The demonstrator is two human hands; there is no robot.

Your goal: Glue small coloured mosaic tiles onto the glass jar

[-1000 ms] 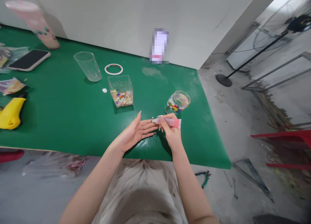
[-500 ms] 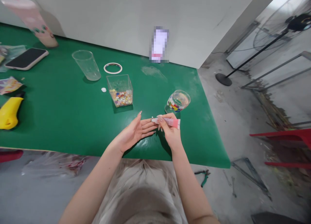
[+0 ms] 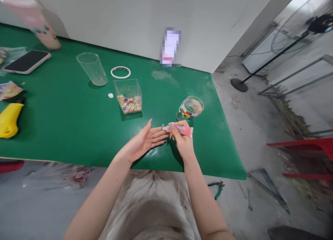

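Observation:
My right hand (image 3: 182,139) is closed round a small pink tube (image 3: 182,130), whose nozzle end points left onto the fingertips of my left hand (image 3: 145,141). My left hand lies palm up with its fingers stretched out over the green table (image 3: 65,122) near its front edge. Just beyond my right hand stands a round glass (image 3: 191,108) with coloured tiles stuck around its lower wall. A clear square box (image 3: 128,96) holding several small coloured tiles stands further left.
An empty clear cup (image 3: 92,69), a white ring (image 3: 120,72), a small white cap (image 3: 110,95), a phone (image 3: 26,61), a pink tumbler (image 3: 36,21) and a yellow tool (image 3: 9,120) are on the table. The table's right edge drops to a floor with pliers (image 3: 217,189) and a fan stand (image 3: 240,84).
Only the view drifted slightly; both hands and the tube stay where they were.

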